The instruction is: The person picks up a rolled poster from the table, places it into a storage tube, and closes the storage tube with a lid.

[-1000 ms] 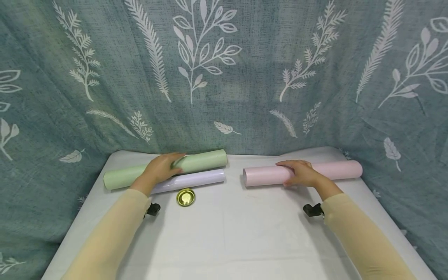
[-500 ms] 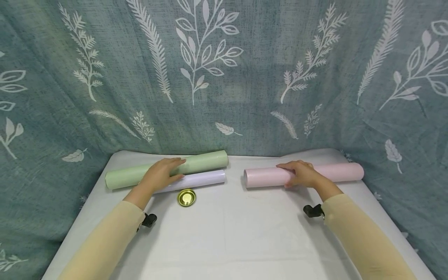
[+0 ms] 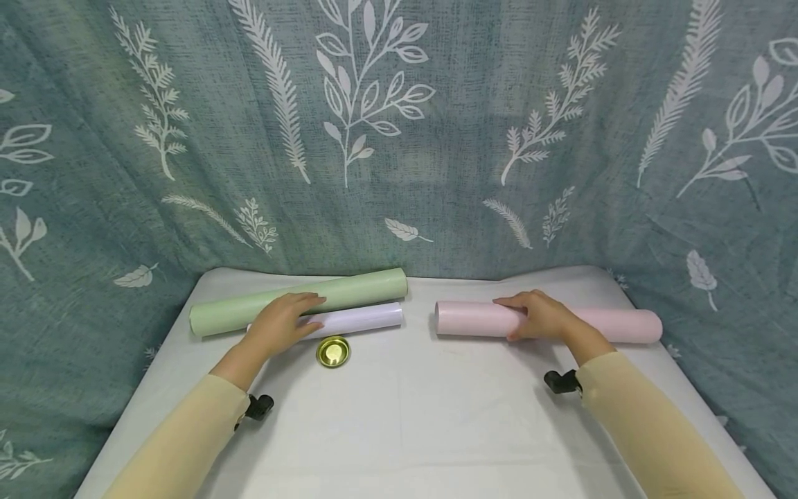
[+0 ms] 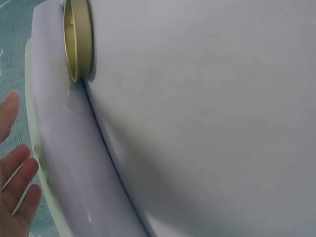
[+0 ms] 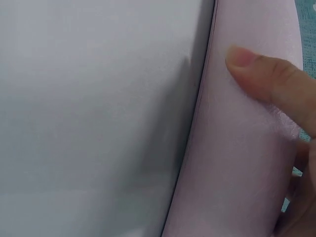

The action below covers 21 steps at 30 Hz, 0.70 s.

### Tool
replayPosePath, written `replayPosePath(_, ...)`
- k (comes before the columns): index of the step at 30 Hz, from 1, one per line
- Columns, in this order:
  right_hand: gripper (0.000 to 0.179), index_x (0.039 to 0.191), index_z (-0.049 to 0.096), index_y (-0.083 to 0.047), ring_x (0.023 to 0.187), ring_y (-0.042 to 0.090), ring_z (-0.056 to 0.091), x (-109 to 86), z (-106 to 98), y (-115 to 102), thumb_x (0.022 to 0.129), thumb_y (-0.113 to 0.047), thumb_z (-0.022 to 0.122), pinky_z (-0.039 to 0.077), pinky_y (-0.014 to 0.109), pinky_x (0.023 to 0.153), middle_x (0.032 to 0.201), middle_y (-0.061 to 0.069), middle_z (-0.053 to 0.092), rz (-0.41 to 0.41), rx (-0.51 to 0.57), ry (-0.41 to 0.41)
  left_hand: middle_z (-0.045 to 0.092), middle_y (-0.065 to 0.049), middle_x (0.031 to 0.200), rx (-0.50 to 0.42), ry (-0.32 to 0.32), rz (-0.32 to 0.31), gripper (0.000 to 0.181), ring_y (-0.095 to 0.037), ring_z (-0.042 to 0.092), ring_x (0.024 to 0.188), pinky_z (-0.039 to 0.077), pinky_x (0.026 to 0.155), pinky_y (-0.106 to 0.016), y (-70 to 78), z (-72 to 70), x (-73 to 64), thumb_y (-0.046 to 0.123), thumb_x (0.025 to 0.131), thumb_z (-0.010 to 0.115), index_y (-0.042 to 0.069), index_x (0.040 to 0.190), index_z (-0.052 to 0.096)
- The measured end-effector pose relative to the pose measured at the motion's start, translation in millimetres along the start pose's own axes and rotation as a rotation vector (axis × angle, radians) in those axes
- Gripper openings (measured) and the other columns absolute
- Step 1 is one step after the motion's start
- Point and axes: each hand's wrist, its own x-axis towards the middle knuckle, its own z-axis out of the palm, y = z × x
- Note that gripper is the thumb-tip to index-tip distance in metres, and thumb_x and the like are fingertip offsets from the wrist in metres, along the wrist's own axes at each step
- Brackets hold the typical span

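Now gripping the pink roll (image 3: 480,319) at the far right of the white table (image 3: 436,416), with the right hand (image 3: 541,317) clamped round it left of its middle and, close up in the right wrist view, laying the thumb (image 5: 269,79) across the smooth side. Over to the left, reaching in above the lilac roll (image 3: 358,319) with the left hand (image 3: 279,322), with thumb and fingers spread apart and clamped on nothing; cannot tell whether touching a roll or just hovering. Then across to the green roll (image 3: 339,292), thicker than the lilac one, slanting along just behind it near the back edge. Down next to a small gold dish (image 3: 333,352), just in front of the lilac roll. Back past both wrists to cream sleeves (image 3: 648,423), and up behind everything to a blue-green curtain (image 3: 461,222), printed all over with white leaves and sprigs
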Motion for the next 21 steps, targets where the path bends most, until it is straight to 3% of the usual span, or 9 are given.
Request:
replayPosePath(11,0.079,0.143,0.059,-0.019,0.119,0.039,0.056,-5.8,1,-4,0.072,-0.035,0.091,0.048,0.057,0.093,0.133,0.020,0.062,-0.031,-0.031,0.024,0.063,-0.012,0.132,-0.007,0.037,-0.017,0.049,-0.036,0.057,0.122,0.043,0.104,-0.054,-12.6,5.9,-16.5,0.030,0.090,0.077,0.013,0.134,0.065)
replayPosePath(21,0.080,0.142,0.060,-0.024,0.118,0.035,0.056,-11.2,1,-14,0.071,-0.041,0.091,0.047,0.055,0.094,0.130,0.015,0.063,-0.043,-0.051,0.043,0.063,-0.012,0.126,-0.029,0.013,-0.066,0.050,-0.036,0.059,0.117,0.045,0.101,-0.054,-14.8,8.9,-22.2,0.029,0.088,0.079,0.010,0.132,0.066)
